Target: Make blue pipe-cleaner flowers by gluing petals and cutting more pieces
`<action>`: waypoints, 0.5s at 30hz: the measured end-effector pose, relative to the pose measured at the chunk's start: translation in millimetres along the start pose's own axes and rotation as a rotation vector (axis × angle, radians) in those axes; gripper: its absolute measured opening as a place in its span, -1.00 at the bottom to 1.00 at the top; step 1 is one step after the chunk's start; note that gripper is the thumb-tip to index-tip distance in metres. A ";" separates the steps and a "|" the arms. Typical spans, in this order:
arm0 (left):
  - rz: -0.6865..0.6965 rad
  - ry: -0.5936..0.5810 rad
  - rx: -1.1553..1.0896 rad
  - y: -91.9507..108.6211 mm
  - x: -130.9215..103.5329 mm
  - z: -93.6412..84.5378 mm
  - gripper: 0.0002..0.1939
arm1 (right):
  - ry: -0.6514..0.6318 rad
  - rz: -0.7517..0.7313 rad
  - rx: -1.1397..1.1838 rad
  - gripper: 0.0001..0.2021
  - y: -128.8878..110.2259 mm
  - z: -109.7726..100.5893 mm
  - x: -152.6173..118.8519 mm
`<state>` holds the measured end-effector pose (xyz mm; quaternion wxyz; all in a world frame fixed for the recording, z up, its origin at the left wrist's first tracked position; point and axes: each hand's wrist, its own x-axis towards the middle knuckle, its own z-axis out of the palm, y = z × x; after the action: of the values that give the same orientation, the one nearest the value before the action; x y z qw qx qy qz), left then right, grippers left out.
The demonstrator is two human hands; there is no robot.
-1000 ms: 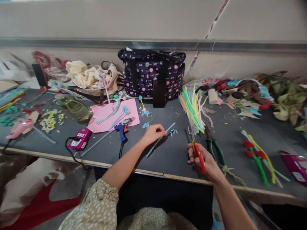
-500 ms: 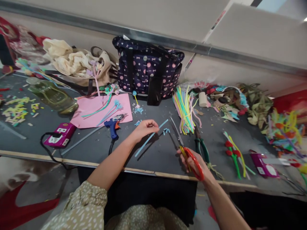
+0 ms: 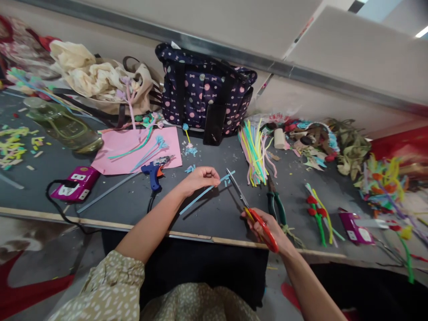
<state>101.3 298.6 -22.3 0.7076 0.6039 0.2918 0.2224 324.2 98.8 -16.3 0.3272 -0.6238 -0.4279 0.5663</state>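
The blue strip (image 3: 198,199) is slender, straight and matte, held over a dark, smooth counter (image 3: 207,225) with a pale front edge. The person's left grip (image 3: 200,179) pinches it between thumb and fingertips, nearer its far end. The right grip (image 3: 276,227) is closed around the scissors (image 3: 243,201), which have narrow metal blades and glossy handles in orange-red and yellow. Short blue pieces (image 3: 227,182) lie just below the strip's far end.

Adjacent items: a bundle of soft-looking pastel stems (image 3: 256,151), fanned at the top; pliers (image 3: 276,203) with dark green handles; a blue glue gun (image 3: 154,174) with an orange trigger; a flat pink sheet (image 3: 171,147); and, behind, a patterned dark fabric bag (image 3: 197,96) with a black phone (image 3: 214,125) upright against it.

The strip's long axis runs diagonally: near end toward the person's left, far end away and to the right. The scissors point away and leftward, crossing that line at a wide angle.

Compared with half a second ago, the blade tips have moved from right of the strip to its far end; whether they touch it cannot be told. The left pinch is unchanged. The view has shifted slightly rightward.
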 end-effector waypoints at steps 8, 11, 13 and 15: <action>-0.009 -0.061 -0.005 0.4 -2.2 -0.5 -0.80 | -0.028 -0.001 0.000 -0.44 -1.4 -0.6 1.3; -0.014 -0.075 -0.011 1.8 -2.9 -0.1 -0.82 | -0.021 0.015 0.010 -0.44 -2.7 -0.6 1.7; -0.019 -0.079 -0.007 2.9 -3.1 0.3 -0.83 | -0.018 0.020 0.020 -0.43 -2.4 -0.9 2.2; -0.023 -0.079 -0.001 4.0 -3.3 0.7 -0.84 | -0.021 0.018 0.031 -0.43 -2.4 -1.1 2.9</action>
<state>99.6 296.6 -17.8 0.7213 0.6085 0.2705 0.1904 324.9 102.5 -15.2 0.3274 -0.6166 -0.4168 0.5822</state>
